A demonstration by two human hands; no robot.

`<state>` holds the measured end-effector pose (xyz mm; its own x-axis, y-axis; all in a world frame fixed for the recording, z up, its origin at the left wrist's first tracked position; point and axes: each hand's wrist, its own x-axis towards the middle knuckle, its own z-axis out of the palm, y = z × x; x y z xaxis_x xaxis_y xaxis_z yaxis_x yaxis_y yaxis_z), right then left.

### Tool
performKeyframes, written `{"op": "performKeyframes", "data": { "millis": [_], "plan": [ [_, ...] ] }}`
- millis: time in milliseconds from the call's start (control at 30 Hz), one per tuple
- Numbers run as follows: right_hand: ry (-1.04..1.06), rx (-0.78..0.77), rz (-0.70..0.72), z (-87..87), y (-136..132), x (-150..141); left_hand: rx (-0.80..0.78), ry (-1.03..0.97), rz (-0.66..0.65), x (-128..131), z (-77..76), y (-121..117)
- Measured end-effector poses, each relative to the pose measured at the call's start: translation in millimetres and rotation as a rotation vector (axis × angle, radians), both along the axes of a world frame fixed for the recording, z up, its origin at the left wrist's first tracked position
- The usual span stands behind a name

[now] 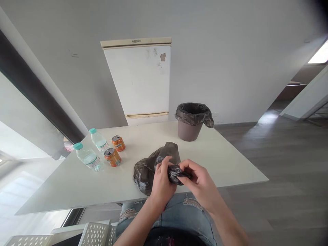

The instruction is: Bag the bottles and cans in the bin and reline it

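A dark, see-through garbage bag (145, 174) lies puffed out on the white table near its front edge. Its gathered neck is bunched up between my two hands. My left hand (163, 179) is wrapped round the bunched plastic from the left. Thumb and fingers of my right hand (196, 176) pinch the crumpled end of the same bag. What the bag contains, if anything, cannot be made out.
A brown trash bin (189, 131) lined with a black bag stands at the table's (220, 164) back. Two orange cans (112, 158) and two clear bottles (88, 158) with teal caps stand left. A white refrigerator (139, 78) is behind; white perforated baskets (94, 234) sit below.
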<state>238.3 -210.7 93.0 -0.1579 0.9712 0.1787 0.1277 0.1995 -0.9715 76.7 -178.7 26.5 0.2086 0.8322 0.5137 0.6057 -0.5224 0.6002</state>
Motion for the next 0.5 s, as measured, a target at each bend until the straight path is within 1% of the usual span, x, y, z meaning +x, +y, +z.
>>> {"op": "performKeyframes", "data": {
  "millis": [67, 133, 233, 300, 367, 433, 500],
  "plan": [
    [0.161, -0.009, -0.047, -3.5, 2.2, 16.6, 0.000, 0.187, 0.053, -13.1, -3.5, 11.4],
    [0.299, -0.012, -0.127, -3.9, 6.4, 36.3, 0.033, 0.362, 0.160, -28.3, -3.0, 20.2],
    [0.435, -0.016, -0.260, -4.8, 18.2, 67.0, 0.047, 0.509, 0.321, -52.8, 1.7, 28.3],
    [0.495, -0.024, -0.351, -13.0, 31.5, 85.7, 0.050, 0.588, 0.389, -69.3, 2.6, 31.2],
    [0.534, -0.045, -0.446, -30.6, 48.4, 101.1, 0.039, 0.658, 0.435, -84.8, -1.6, 33.0],
    [0.528, -0.077, -0.556, -55.7, 66.0, 111.9, -0.007, 0.704, 0.500, -98.1, -10.7, 34.2],
    [0.460, -0.115, -0.677, -82.7, 80.5, 117.6, -0.082, 0.720, 0.589, -107.5, -21.2, 33.9]
  ]
}}
